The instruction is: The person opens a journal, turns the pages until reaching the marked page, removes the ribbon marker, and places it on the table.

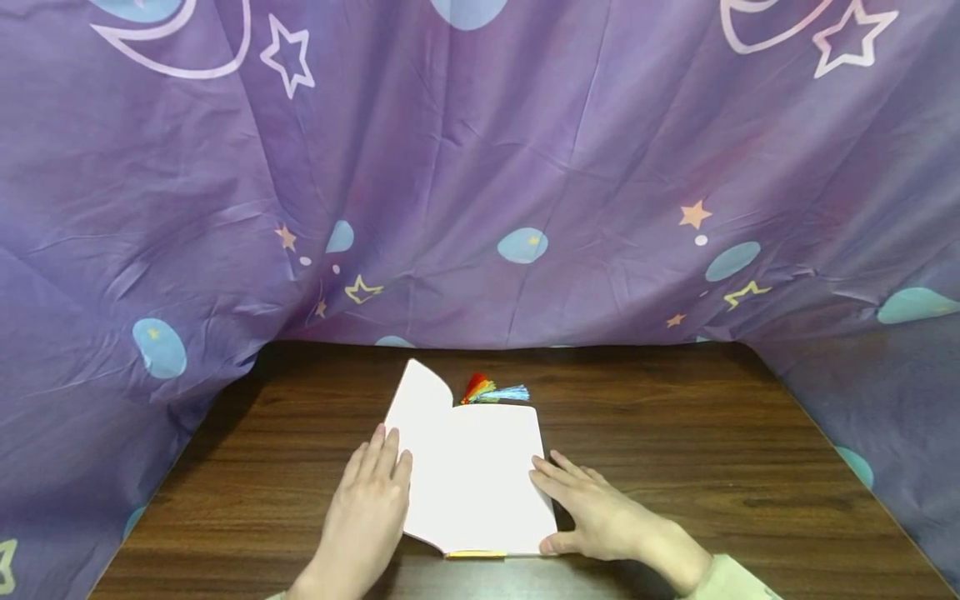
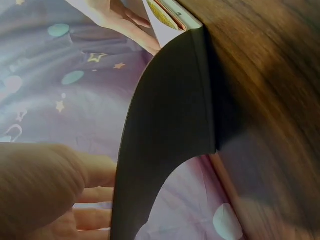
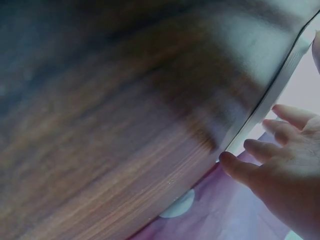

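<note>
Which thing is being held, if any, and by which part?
Nothing appears gripped: the left hand touches the open book's raised left side, the right hand its right edge.

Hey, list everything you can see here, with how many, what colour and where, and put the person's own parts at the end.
Book: one, white pages, dark cover, open mid-table, its left side raised
Tassel bunch: one, red, yellow, green and light blue, just beyond the book's far edge
Strip: one, yellow, at the book's near edge
Table: one, dark brown wood grain, under the book
Patterned cloth: at least one, purple, behind and beside the table
Right sleeve: one, pale green, at the right wrist
Left grip: one, bare, at the book's left side
Right grip: one, bare, at the book's right edge
</note>
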`<action>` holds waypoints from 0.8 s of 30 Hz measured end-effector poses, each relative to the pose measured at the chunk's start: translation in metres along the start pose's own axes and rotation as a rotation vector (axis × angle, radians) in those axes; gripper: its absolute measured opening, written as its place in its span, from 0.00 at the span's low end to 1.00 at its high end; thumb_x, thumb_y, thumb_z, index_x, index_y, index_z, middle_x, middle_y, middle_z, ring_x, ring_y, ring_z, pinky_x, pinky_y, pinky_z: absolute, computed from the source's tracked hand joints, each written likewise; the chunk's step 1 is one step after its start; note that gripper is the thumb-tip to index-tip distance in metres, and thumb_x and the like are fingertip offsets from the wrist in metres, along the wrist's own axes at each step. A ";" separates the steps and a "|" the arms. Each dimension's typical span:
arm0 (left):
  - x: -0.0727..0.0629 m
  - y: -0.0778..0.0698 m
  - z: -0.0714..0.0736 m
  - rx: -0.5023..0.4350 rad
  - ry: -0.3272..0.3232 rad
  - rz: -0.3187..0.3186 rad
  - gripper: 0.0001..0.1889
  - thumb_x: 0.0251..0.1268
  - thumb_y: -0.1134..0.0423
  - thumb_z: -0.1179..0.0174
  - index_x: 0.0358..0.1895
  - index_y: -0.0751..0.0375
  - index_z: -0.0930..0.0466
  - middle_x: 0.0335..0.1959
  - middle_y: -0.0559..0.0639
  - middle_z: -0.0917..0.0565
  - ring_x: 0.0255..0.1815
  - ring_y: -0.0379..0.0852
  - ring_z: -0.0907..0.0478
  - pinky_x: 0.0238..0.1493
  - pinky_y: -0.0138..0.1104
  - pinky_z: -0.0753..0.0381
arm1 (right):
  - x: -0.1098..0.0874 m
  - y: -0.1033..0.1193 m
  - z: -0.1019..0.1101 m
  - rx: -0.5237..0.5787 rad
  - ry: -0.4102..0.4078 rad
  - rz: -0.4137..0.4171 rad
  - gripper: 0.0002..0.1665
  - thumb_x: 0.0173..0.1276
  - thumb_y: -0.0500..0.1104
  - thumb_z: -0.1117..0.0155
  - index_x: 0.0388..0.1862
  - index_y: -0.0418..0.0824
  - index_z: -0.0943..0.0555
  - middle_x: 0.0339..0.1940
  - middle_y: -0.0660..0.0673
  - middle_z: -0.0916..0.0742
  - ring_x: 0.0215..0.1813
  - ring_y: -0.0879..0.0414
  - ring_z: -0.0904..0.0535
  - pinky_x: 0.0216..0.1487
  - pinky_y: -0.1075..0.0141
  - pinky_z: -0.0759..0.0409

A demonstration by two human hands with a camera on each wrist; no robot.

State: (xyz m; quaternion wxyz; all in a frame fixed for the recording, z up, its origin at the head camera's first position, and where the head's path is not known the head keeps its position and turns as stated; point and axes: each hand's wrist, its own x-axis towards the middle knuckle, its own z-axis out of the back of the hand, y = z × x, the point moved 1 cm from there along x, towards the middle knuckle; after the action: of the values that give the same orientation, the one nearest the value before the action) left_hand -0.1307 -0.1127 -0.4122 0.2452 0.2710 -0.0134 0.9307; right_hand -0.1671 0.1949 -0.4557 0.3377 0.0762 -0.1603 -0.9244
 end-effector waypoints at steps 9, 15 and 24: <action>0.001 0.008 -0.013 -0.040 0.036 0.025 0.18 0.55 0.69 0.34 0.51 0.71 0.18 0.58 0.73 0.24 0.62 0.67 0.28 0.60 0.56 0.27 | 0.003 0.000 0.000 0.005 0.002 0.008 0.56 0.56 0.68 0.34 0.76 0.40 0.39 0.77 0.41 0.38 0.76 0.38 0.48 0.67 0.34 0.41; 0.004 0.015 -0.024 -0.110 0.096 0.081 0.24 0.66 0.57 0.39 0.61 0.67 0.23 0.66 0.70 0.31 0.69 0.65 0.35 0.64 0.56 0.32 | 0.006 -0.001 0.000 0.006 -0.002 0.038 0.59 0.54 0.67 0.31 0.77 0.41 0.42 0.79 0.42 0.41 0.77 0.38 0.51 0.67 0.34 0.42; 0.005 0.020 -0.036 -0.208 0.142 0.135 0.29 0.71 0.50 0.45 0.68 0.65 0.30 0.72 0.69 0.39 0.74 0.64 0.45 0.66 0.58 0.36 | 0.012 0.000 0.002 0.009 0.033 0.044 0.63 0.50 0.69 0.31 0.78 0.41 0.43 0.79 0.42 0.42 0.78 0.40 0.52 0.68 0.34 0.45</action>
State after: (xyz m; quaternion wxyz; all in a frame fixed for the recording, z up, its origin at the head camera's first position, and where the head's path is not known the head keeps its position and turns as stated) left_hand -0.1616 -0.1226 -0.4382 0.2090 0.1763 -0.1104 0.9555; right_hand -0.1767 0.1870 -0.4543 0.3601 0.0894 -0.1607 -0.9146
